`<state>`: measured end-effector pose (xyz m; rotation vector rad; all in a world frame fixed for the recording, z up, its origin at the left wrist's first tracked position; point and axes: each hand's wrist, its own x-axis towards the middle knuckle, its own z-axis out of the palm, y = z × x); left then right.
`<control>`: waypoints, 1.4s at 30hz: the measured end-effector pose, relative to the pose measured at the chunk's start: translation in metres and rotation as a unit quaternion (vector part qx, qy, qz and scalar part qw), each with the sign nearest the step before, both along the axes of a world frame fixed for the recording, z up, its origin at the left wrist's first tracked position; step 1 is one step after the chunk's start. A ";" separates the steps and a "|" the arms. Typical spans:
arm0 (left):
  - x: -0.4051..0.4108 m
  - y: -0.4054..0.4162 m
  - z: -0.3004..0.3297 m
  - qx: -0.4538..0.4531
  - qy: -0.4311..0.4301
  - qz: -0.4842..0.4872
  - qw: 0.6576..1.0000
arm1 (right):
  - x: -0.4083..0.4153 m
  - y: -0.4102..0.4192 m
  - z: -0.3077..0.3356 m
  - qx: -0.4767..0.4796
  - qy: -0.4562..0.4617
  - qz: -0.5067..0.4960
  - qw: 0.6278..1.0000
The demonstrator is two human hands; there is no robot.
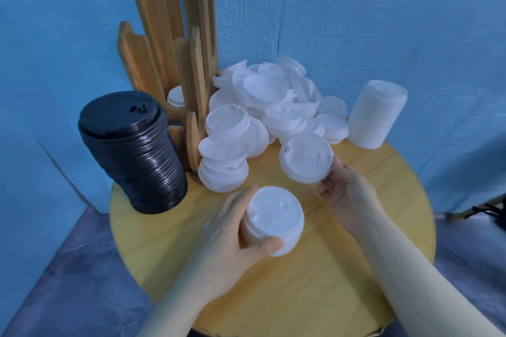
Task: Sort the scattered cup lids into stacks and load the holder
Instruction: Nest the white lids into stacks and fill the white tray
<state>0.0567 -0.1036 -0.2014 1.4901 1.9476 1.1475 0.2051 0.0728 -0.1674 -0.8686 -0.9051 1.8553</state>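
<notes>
The head view looks down on a round yellow wooden surface (342, 282) that stands before a blue wall (383, 22). The left hand (232, 238) holds a short stack of white lids (273, 223) above the middle of the surface; its grip is closed around the stack, with the fingers behind it and the thumb pressed on the near rim. The right hand (347, 194) is a little further toward the right edge and pinches a small stack of white lids (306, 161) by the lower right rim, so this grip is narrow and holds these lids tilted toward the camera. Behind both hands, at the far middle of the surface, a loose pile of white lids (273, 96) lies in disorder, and some lids at its left side already sit on each other in low stacks (223, 156). At the far right edge stands a tall stack of white lids (379, 113), which leans slightly. At the left edge a tall stack of black lids (131, 153) stands, also leaning. The wooden holder (169, 44) rises at the far left edge, just behind the black stack, and one white lid (175, 96) is visible between its slats.
</notes>
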 end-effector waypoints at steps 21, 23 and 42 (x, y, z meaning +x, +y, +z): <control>0.020 0.086 0.008 -0.005 -0.057 -0.035 0.998 | 0.039 0.001 0.026 0.197 -0.338 0.111 0.913; 0.019 0.087 0.008 -0.005 -0.062 -0.035 0.997 | 0.040 -0.001 0.026 0.243 -0.394 0.153 0.873; -0.005 0.085 0.006 -0.022 -0.092 -0.096 0.991 | 0.024 -0.001 0.013 0.454 -0.427 0.207 0.754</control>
